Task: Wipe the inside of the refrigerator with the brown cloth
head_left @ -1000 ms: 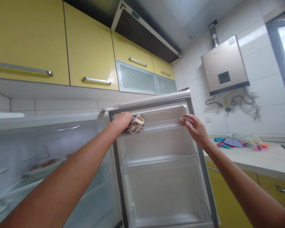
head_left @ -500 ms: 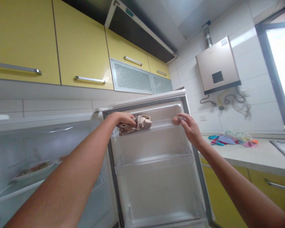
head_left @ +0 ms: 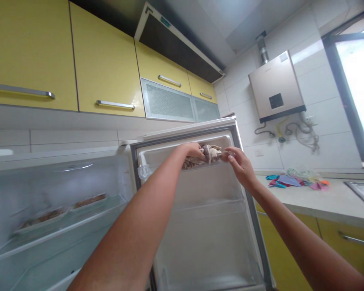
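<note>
Along the top shelf (head_left: 144, 171) of the fridge door (head_left: 200, 238), a bunched cloth (head_left: 211, 154) lies lengthwise, gripped by the left hand (head_left: 195, 150); its right end nearly meets the right hand (head_left: 239, 161), whose curled fingers' hold I can't make out.

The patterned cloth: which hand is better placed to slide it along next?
Probably the left hand: it holds the cloth. The right hand is beside the cloth, at the right end of the door shelf.
</note>
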Demonstrator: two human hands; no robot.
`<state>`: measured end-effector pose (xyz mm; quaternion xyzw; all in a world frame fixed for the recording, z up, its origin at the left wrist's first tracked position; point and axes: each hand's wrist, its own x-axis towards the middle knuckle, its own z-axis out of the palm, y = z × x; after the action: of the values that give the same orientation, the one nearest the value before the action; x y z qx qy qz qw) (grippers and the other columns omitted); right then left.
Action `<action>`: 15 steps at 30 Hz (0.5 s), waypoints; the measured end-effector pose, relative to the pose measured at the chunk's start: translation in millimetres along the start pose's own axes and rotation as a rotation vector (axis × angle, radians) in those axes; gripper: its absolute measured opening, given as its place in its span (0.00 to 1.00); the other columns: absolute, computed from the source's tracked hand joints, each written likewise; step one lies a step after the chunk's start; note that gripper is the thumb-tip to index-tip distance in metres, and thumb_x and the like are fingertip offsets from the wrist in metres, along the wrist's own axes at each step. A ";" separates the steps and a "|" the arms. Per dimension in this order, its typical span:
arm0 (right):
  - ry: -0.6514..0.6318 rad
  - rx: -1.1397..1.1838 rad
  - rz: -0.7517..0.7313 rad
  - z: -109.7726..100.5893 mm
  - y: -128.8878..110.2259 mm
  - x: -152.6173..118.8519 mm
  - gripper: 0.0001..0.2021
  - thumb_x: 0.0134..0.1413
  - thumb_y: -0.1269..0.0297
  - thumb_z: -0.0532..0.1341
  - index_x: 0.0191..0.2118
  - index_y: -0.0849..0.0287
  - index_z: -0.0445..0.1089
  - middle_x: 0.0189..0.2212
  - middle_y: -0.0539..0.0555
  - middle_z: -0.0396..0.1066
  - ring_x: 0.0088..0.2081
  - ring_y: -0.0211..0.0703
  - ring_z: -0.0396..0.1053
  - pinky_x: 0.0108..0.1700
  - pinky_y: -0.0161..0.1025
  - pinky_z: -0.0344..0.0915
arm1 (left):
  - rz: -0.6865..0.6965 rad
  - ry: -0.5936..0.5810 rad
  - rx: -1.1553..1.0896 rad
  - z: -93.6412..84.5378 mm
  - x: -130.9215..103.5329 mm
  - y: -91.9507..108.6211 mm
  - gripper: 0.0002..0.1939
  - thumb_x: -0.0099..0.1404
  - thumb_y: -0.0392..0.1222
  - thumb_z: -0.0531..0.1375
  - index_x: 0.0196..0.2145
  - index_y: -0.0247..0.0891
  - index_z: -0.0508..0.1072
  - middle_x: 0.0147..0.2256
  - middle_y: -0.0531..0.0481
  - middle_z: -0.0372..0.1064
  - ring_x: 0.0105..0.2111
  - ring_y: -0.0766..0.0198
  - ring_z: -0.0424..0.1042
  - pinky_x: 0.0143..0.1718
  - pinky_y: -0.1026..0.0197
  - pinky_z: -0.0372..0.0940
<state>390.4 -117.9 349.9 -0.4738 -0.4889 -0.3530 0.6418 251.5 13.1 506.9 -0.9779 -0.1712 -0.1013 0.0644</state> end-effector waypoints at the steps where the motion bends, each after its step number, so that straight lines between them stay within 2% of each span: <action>1: -0.004 0.000 -0.001 -0.1 -0.3 -0.4 0.16 0.62 0.54 0.55 0.49 0.54 0.71 0.49 0.60 0.73 0.52 0.54 0.71 0.57 0.55 0.67 | 0.011 0.005 -0.009 0.5 2.0 4.3 0.18 0.47 0.50 0.69 0.34 0.37 0.80 0.33 0.49 0.77 0.31 0.61 0.72 0.34 0.61 0.67; 5: -0.020 -0.002 -0.016 -0.8 -0.6 -1.7 0.15 0.63 0.54 0.54 0.51 0.51 0.70 0.52 0.59 0.73 0.55 0.54 0.70 0.58 0.56 0.66 | 0.047 0.039 -0.085 4.8 8.1 17.5 0.16 0.49 0.49 0.68 0.35 0.39 0.81 0.32 0.51 0.77 0.32 0.60 0.73 0.35 0.61 0.69; 9: -0.027 -0.027 -0.051 -1.9 0.6 -1.9 0.14 0.63 0.56 0.55 0.51 0.50 0.70 0.53 0.59 0.73 0.56 0.54 0.70 0.58 0.56 0.67 | 0.053 0.017 -0.174 8.5 10.6 19.2 0.13 0.51 0.47 0.66 0.35 0.41 0.81 0.29 0.52 0.76 0.28 0.60 0.73 0.34 0.60 0.71; 12: -0.032 -0.064 -0.078 -2.4 0.8 -2.2 0.13 0.62 0.58 0.55 0.50 0.50 0.70 0.51 0.59 0.73 0.54 0.53 0.71 0.56 0.54 0.69 | 0.036 -0.040 -0.214 4.9 7.3 6.7 0.13 0.48 0.48 0.69 0.32 0.41 0.80 0.27 0.51 0.77 0.26 0.60 0.73 0.33 0.58 0.72; 15: -0.023 -0.088 -0.087 -2.3 0.2 -3.3 0.13 0.63 0.58 0.55 0.51 0.51 0.68 0.51 0.59 0.73 0.54 0.53 0.71 0.57 0.54 0.68 | -0.024 -0.093 -0.209 -3.4 -5.4 -22.5 0.15 0.43 0.48 0.71 0.30 0.42 0.80 0.27 0.50 0.78 0.24 0.59 0.73 0.31 0.56 0.72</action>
<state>390.4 -120.1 346.5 -0.4839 -0.5002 -0.3964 0.5987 238.2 31.8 511.1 -0.9808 -0.1741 -0.0740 -0.0471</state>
